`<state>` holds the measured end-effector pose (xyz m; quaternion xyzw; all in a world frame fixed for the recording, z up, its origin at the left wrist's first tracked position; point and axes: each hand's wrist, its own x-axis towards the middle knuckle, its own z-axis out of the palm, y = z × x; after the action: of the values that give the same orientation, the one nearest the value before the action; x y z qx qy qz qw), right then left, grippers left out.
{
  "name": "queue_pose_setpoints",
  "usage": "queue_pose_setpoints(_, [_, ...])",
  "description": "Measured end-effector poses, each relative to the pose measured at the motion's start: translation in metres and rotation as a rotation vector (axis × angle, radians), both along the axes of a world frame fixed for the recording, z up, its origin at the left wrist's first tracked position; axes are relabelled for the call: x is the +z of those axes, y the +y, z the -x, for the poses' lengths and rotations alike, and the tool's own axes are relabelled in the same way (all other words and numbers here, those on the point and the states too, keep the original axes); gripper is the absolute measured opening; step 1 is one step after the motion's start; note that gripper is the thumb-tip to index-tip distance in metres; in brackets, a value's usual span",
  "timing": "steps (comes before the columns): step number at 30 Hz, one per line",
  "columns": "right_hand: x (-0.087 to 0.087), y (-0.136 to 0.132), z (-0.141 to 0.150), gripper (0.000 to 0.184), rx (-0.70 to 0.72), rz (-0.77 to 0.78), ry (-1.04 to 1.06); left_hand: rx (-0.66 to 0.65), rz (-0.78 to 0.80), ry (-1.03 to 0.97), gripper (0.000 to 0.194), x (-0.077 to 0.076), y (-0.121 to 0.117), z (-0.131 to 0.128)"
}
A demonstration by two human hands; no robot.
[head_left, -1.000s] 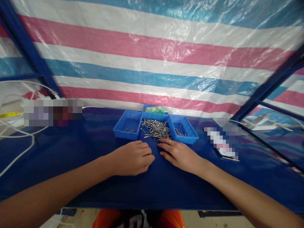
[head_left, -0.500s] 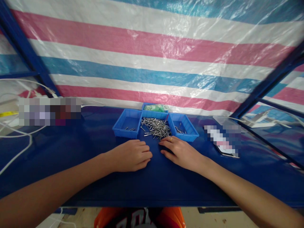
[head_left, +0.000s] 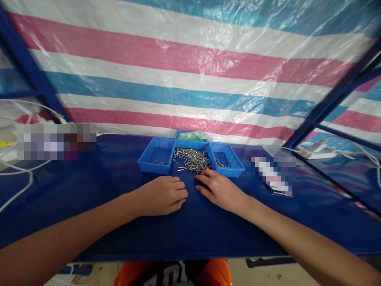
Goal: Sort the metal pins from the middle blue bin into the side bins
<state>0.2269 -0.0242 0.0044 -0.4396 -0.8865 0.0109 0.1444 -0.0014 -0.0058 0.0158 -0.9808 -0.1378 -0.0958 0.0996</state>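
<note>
My left hand (head_left: 162,195) rests on the blue table top, its fingers curled in and pressed together. No object shows in it, though the fingertips are hidden. Opposite it, my right hand (head_left: 222,190), with a ring on one finger, lies with fingers and thumb apart and holds nothing. Its fingertips reach the near edge of a heap of thin silver metal pins (head_left: 192,159), too small to name exactly. Left of the heap stands a blue bin (head_left: 154,170) with a few pins inside. The blue bin on the right (head_left: 230,172) also contains several pins.
Behind the heap, another blue bin (head_left: 178,136) holds green and clear plastic (head_left: 195,136). A phone-like flat object (head_left: 276,184), partly blurred out, lies to the right. White cables (head_left: 28,184) run along the left. A striped sheet (head_left: 178,59) hangs behind the table.
The whole view has shifted slightly, so everything appears a little further left. Both hands keep nearly the same place beside the heap and bins.
</note>
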Motion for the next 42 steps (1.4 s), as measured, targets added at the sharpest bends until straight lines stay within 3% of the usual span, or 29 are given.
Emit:
queue_pose_setpoints(10, [0.0082,-0.0022,-0.0012,0.023,-0.034,-0.006,-0.062,-0.005,-0.001,0.006,0.012,-0.0005,0.0009,0.0003])
queue_pose_setpoints(20, [0.0018,0.0011,-0.0038,0.024,-0.035,-0.039,-0.050,0.001,0.000,0.021,0.015,-0.0007,0.0009,0.0007])
queue_pose_setpoints(42, [0.0031,0.0013,-0.0063,0.025,0.004,0.039,0.009,0.020,0.018,0.014,0.019,-0.0029,0.0019,-0.0002])
